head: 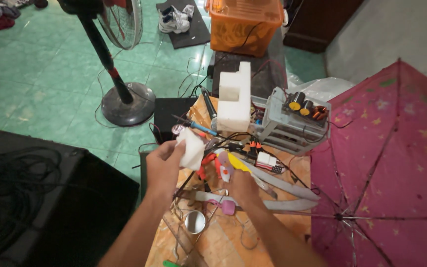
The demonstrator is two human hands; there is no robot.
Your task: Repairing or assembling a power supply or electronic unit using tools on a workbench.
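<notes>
A green tiled floor (50, 84) fills the upper left, and a dark speaker cabinet (50, 198) with coiled black cable lies at the lower left. An open magenta umbrella (391, 163) lies on its side at the right, its ribs and hub facing the camera. An orange plastic crate (243, 24) stands at the top, and a pedestal fan (124, 99) rises from its round base to the left of it. In the middle is the cluttered surface (233, 242), covered with an orange-brown sheet. At its far end stands a white foam block (234, 96), and just to the right of it a grey open chassis (292, 123) with copper coils on top. A blue-handled soldering iron (198, 127) lies near the foam block, with red-handled pliers (206, 165) and tangled wires below it. A small metal can (195, 221) stands near the front edge.

The left hand (164, 165) is raised over the surface, its fingers (176, 148) pinched shut on a white crumpled cloth (192, 147), which hangs just above the pliers. The right hand (240, 185) sits lower and to the right, fingers curled around a small white and yellow object (228, 165) whose kind cannot be told; how tightly they close is hidden by the back of the hand.
</notes>
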